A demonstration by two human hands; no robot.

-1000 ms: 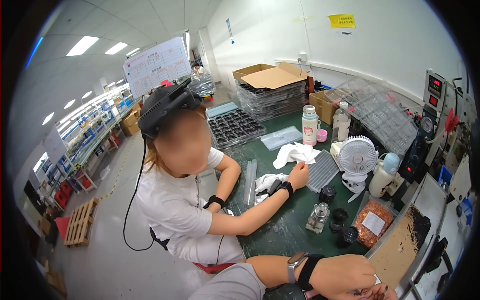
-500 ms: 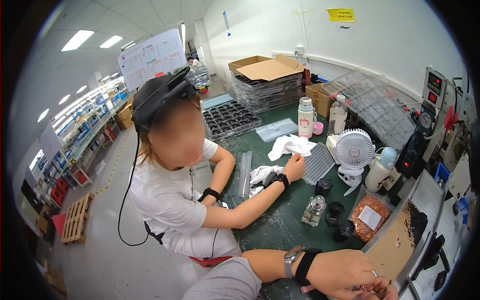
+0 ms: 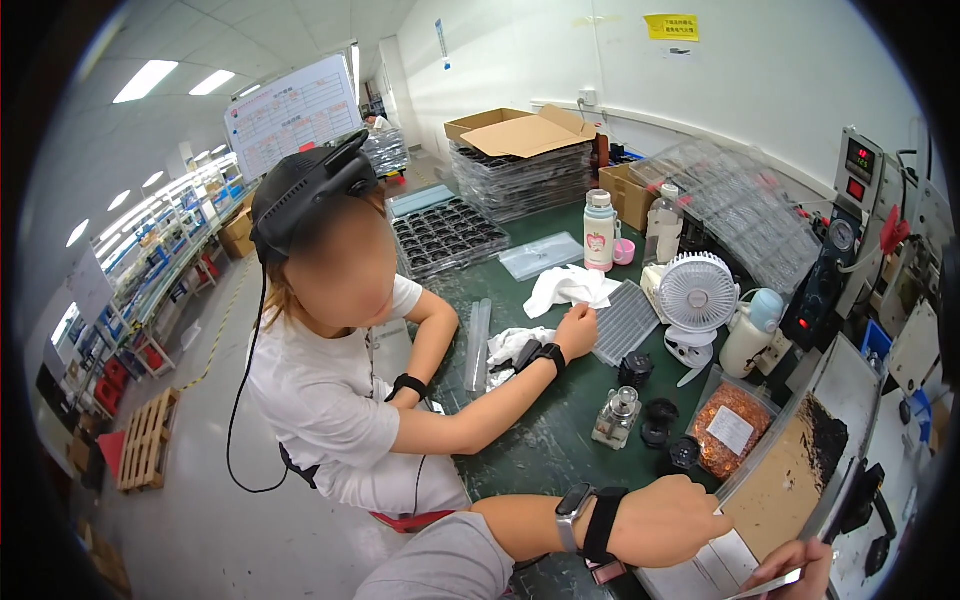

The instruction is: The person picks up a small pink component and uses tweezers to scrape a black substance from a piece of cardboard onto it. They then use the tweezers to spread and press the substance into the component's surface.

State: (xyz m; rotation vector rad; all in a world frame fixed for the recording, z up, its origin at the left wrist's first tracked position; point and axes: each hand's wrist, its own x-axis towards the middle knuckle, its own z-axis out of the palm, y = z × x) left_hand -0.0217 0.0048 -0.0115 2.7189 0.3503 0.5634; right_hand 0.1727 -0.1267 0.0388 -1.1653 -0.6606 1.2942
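My left hand (image 3: 665, 520), with a watch and black strap at the wrist, is closed with its knuckles up; its fingertips and anything in them are hidden. Beneath it lies a white flat surface (image 3: 705, 572), like a box or paper. My right hand (image 3: 805, 568), at the lower right edge, pinches a thin, pale-edged flat piece (image 3: 775, 584) that I cannot name. Past my hands lie a bag of copper-coloured small parts (image 3: 728, 425), a glass bottle (image 3: 617, 416) with a metal top and black round parts (image 3: 658, 422). A tan tray (image 3: 785, 495) with black grains stands beside my right hand.
At my left sits a co-worker (image 3: 330, 370), arm across the green table (image 3: 530, 450) beside white cloths (image 3: 568, 290). Farther off are a fan (image 3: 697, 292), bottles (image 3: 598, 230), black-celled trays (image 3: 450, 238) and stacked plastic trays (image 3: 520, 185). A machine with gauges (image 3: 845, 235) stands right.
My hands, close together before, have parted: the left moved up and the right shifted right. The white surface under them now shows. The whole view has shifted slightly.
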